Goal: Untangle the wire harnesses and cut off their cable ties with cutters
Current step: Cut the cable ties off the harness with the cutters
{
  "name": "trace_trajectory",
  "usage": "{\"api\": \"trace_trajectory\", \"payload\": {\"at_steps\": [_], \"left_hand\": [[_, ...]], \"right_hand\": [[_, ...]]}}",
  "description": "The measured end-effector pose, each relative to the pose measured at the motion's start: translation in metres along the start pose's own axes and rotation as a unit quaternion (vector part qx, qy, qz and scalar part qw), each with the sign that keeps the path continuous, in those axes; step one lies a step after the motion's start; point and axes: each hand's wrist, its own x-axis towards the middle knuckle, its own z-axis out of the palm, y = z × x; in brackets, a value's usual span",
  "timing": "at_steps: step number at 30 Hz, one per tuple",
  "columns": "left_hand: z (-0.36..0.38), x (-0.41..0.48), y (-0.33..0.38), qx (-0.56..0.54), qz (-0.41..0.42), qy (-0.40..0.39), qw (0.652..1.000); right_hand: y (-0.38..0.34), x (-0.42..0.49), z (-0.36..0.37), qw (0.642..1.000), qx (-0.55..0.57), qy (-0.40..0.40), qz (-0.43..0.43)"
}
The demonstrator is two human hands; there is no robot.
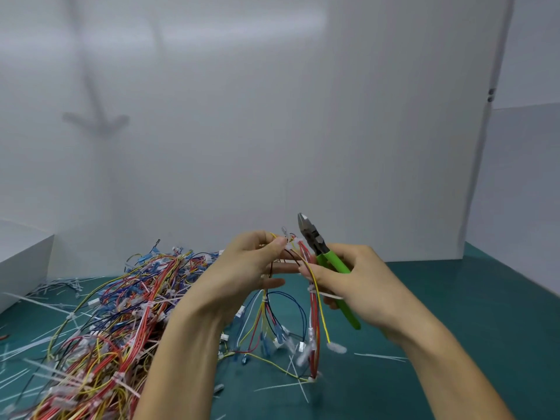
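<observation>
My left hand (242, 268) pinches the top of a wire harness (288, 316) of red, yellow, blue and black wires, lifted above the green mat (454, 313). Its connectors dangle down to the mat. My right hand (354, 280) grips the green-handled cutters (327, 262), jaws pointing up and to the left, just right of the harness top. Its thumb also presses on the harness's red and yellow wires. A white cable tie (325, 294) sticks out from those wires below the thumb. A big tangled pile of harnesses (115, 322) lies to the left.
Cut white cable tie pieces (381, 357) lie scattered over the mat. A white box (21, 262) stands at the far left. White panels (333, 131) wall the workspace at the back and right.
</observation>
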Motion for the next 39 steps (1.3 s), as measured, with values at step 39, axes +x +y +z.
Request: {"api": "trace_trajectory", "payload": {"at_steps": [39], "left_hand": [[0.01,0.005,-0.002,0.021,0.068,0.122,0.99]], "right_hand": [[-0.003,-0.009,-0.008,0.904,-0.419,0.076,-0.034]]}}
